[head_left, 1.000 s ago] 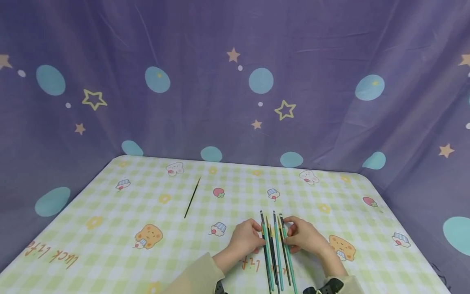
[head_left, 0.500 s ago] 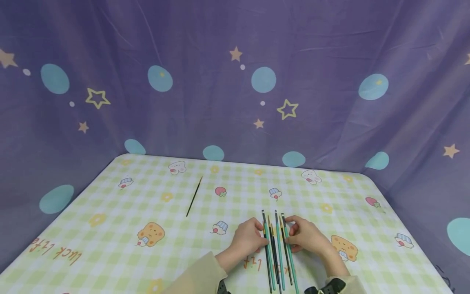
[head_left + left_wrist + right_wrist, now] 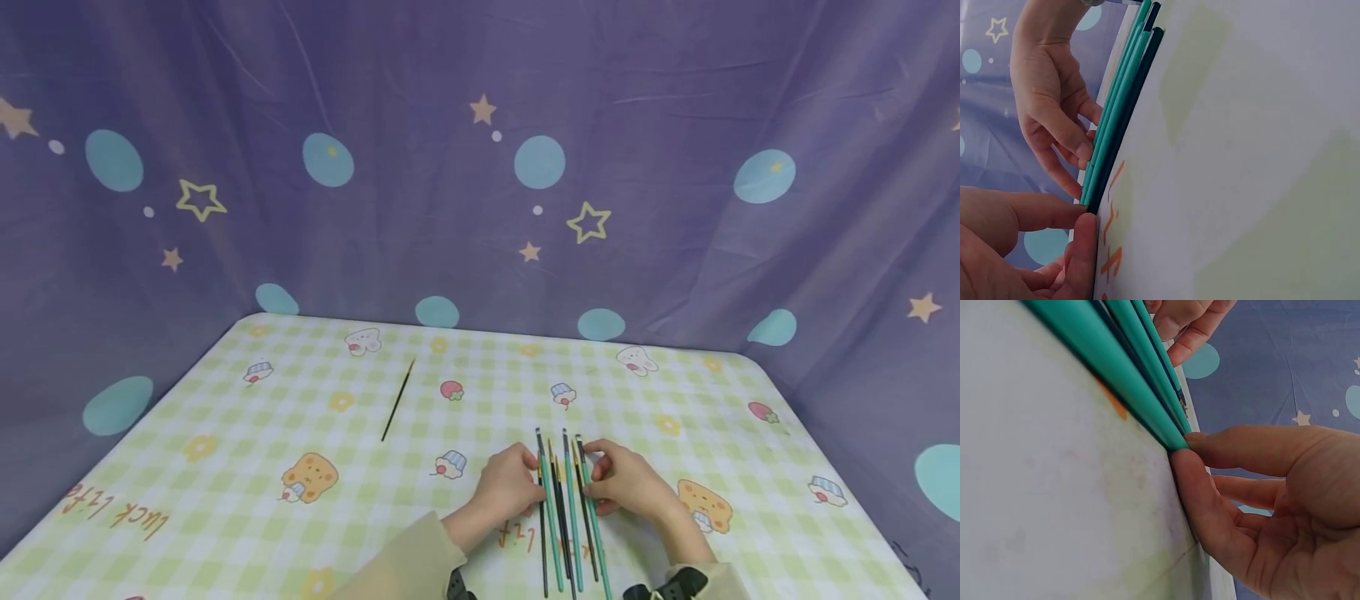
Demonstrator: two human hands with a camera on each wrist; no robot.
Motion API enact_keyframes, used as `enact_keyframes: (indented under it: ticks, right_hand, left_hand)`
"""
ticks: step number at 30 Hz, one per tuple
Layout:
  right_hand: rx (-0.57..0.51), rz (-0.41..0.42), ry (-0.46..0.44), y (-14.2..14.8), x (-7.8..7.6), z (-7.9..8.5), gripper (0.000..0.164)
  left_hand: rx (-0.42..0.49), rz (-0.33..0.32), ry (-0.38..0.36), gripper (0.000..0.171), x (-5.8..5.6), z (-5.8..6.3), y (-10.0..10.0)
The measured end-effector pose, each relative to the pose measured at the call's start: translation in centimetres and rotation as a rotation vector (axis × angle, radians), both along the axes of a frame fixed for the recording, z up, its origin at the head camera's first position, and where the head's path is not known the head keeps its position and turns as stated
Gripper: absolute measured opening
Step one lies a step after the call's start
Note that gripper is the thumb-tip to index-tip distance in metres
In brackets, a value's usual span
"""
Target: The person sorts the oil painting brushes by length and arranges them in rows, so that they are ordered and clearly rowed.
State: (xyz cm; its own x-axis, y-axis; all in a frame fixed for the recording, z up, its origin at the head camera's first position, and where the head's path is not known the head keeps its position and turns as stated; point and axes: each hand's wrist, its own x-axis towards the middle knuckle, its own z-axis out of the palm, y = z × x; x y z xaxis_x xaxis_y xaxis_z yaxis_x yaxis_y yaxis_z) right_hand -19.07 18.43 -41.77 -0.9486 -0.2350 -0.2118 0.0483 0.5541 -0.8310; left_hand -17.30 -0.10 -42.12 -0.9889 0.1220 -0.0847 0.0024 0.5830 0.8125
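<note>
Several thin paintbrushes, some teal and some black, lie side by side on the cloth near the front, bristles pointing away. My left hand [image 3: 504, 483] pinches the leftmost black paintbrush [image 3: 543, 533] between thumb and fingers. On the opposite side, my right hand [image 3: 626, 479] pinches the rightmost teal paintbrush [image 3: 597, 533] near its upper part. Between the hands lies another teal paintbrush [image 3: 573, 517] among black ones. The right wrist view shows thumb and index finger meeting at a teal handle [image 3: 1141, 400]. Fingertips partly hide the brushes in both wrist views.
A single black paintbrush [image 3: 397, 402] lies apart, farther back and to the left. The table wears a green checked cloth [image 3: 495, 417] with printed cartoons. Behind it hangs a purple curtain [image 3: 420, 233] with stars and dots.
The lower end of the leftmost black paintbrush has swung slightly left, away from the teal one beside it. Both hands stay nearly in place; the head view has shifted a little.
</note>
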Motion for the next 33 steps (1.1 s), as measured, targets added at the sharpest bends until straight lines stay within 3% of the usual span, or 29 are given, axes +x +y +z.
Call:
enact_keyframes:
  ticks: [13,33]
  right_hand:
    - [-0.033,0.034,0.002,0.2,-0.04,-0.2,0.057]
    - [-0.034,0.03,-0.003,0.07,-0.02,-0.03,0.057]
  left_hand:
    - [-0.105,-0.012,0.033,0.029,-0.34,0.14,0.08]
    - [-0.174,-0.051,0.08,0.026,-0.31,0.4,0.23]
